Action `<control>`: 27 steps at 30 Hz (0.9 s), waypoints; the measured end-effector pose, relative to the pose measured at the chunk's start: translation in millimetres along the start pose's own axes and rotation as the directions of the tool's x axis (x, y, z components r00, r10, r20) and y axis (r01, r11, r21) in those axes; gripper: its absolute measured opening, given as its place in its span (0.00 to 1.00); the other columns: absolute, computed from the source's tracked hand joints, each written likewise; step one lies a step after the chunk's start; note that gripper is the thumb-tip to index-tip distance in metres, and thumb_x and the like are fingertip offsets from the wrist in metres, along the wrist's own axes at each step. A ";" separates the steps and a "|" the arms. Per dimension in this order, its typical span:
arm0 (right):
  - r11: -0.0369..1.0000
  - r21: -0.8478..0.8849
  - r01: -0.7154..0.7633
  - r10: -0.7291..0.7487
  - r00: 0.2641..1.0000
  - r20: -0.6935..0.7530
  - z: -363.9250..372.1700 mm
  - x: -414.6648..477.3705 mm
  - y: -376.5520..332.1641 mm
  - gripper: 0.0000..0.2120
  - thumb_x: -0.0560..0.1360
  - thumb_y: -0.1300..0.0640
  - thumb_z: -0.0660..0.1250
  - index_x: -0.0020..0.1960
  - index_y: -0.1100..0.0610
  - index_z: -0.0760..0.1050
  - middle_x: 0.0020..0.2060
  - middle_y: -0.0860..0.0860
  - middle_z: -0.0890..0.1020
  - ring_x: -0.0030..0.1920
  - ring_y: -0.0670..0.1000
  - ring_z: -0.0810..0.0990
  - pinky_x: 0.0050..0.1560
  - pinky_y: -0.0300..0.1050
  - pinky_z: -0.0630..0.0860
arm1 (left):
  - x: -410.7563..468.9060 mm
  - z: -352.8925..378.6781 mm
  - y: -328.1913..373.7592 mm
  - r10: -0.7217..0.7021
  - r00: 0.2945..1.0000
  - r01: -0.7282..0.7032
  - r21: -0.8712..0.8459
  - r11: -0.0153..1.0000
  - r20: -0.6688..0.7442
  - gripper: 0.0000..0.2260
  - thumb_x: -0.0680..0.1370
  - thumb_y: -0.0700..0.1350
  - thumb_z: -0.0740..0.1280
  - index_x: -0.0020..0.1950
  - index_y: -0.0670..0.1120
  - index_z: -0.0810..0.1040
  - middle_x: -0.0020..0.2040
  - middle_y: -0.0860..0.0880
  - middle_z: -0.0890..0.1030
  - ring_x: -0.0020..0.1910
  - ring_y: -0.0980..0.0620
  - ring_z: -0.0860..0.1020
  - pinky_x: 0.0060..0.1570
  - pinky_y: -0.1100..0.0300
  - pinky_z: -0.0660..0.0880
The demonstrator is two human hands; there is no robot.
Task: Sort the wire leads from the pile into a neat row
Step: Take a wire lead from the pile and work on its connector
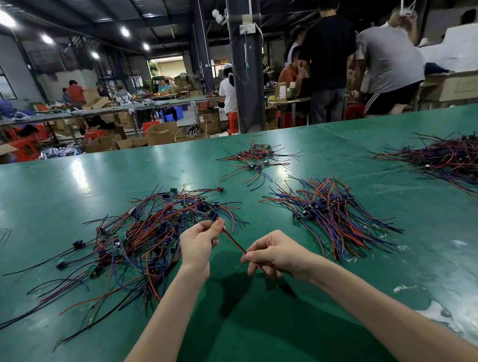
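A tangled pile of red, blue and black wire leads (140,237) with small circuit boards lies on the green table (269,333) to my left. A tidier group of leads (329,214) lies to my right, their blue connectors lined up. Between the two, one red-and-black wire lead (236,242) stretches taut. My left hand (198,245) pinches its upper end near a blue connector. My right hand (275,252) pinches its lower end.
A small loose bunch of leads (254,157) lies farther back at centre. A large heap of leads (454,156) sits at the far right. Beyond the table's far edge stand a dark pillar (246,68), several people, cardboard boxes and red stools.
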State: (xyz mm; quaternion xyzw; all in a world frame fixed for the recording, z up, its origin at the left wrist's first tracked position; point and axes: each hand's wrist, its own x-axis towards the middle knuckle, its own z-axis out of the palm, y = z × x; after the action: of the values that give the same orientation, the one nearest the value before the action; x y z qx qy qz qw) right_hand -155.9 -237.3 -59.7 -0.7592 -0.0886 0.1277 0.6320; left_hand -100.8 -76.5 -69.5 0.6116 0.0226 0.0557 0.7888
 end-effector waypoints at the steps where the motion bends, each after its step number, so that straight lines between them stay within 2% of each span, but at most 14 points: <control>1: 1.000 -0.002 -0.012 0.012 1.000 0.003 -0.3 -0.6 -0.2 0.06 0.77 0.66 0.64 0.43 0.64 0.78 0.26 0.50 0.82 0.18 0.41 0.67 0.18 0.33 0.62 | 0.6 -0.6 -0.6 0.008 1.000 -0.008 0.006 1.000 -0.007 0.04 0.73 0.38 0.71 0.40 0.40 0.78 0.34 0.48 0.75 0.29 0.55 0.66 0.33 0.65 0.68; 4: 0.998 -0.036 -0.054 0.055 0.998 0.038 -0.7 -2.1 -2.5 0.06 0.76 0.68 0.62 0.49 0.67 0.78 0.29 0.52 0.82 0.19 0.41 0.67 0.18 0.32 0.62 | 3.1 -3.2 -1.3 0.017 0.999 -0.017 0.010 1.000 -0.031 0.04 0.73 0.38 0.71 0.40 0.41 0.78 0.33 0.49 0.75 0.30 0.55 0.67 0.32 0.66 0.68; 7: 0.990 -0.103 -0.097 0.108 0.989 0.103 -0.3 -5.1 -2.5 0.10 0.74 0.72 0.59 0.51 0.67 0.76 0.33 0.55 0.81 0.20 0.42 0.67 0.19 0.33 0.62 | 6.7 -5.9 -1.6 0.006 0.998 -0.006 -0.007 1.000 -0.064 0.04 0.73 0.38 0.71 0.41 0.40 0.78 0.33 0.49 0.75 0.31 0.55 0.67 0.33 0.65 0.69; 14: 0.982 -0.115 -0.147 0.166 0.970 0.177 -5.1 -5.1 -1.9 0.10 0.79 0.68 0.57 0.47 0.64 0.77 0.26 0.50 0.79 0.17 0.41 0.63 0.18 0.32 0.57 | 4.0 -5.7 -1.1 0.018 0.997 -0.019 -0.006 1.000 -0.070 0.04 0.74 0.39 0.71 0.41 0.40 0.79 0.34 0.49 0.75 0.31 0.55 0.67 0.33 0.65 0.69; 20: 0.983 -0.141 -0.115 0.166 0.886 0.434 -9.0 -9.7 -1.2 0.06 0.79 0.64 0.58 0.48 0.60 0.73 0.34 0.51 0.84 0.19 0.43 0.64 0.18 0.33 0.58 | -6.7 4.5 -4.2 -0.031 0.999 0.031 0.009 0.999 0.029 0.06 0.74 0.38 0.71 0.38 0.41 0.78 0.27 0.54 0.74 0.28 0.56 0.66 0.33 0.64 0.68; 23: 0.983 -0.147 -0.109 0.157 0.916 0.370 -7.9 -6.7 -1.5 0.05 0.79 0.58 0.62 0.45 0.57 0.74 0.35 0.52 0.85 0.18 0.43 0.64 0.17 0.33 0.57 | -12.9 10.7 -4.9 -0.043 0.994 0.042 0.009 0.999 0.097 0.06 0.74 0.38 0.71 0.37 0.40 0.79 0.26 0.53 0.76 0.26 0.56 0.65 0.31 0.64 0.66; 27: 0.999 0.002 -0.033 0.032 0.990 0.134 -10.0 0.1 0.3 0.12 0.80 0.55 0.61 0.41 0.59 0.77 0.31 0.53 0.83 0.17 0.42 0.64 0.16 0.33 0.58 | -19.7 17.5 -6.5 -0.048 0.978 0.041 0.035 0.999 0.205 0.06 0.74 0.36 0.70 0.37 0.38 0.78 0.29 0.48 0.77 0.28 0.54 0.66 0.31 0.63 0.65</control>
State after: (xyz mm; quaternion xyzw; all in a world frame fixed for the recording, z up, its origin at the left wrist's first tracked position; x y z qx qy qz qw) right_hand -152.8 -246.7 -58.4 -0.7491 -0.1181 0.1888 0.6239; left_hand -118.2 -97.2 -72.0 0.6255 -0.0445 -0.0258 0.7785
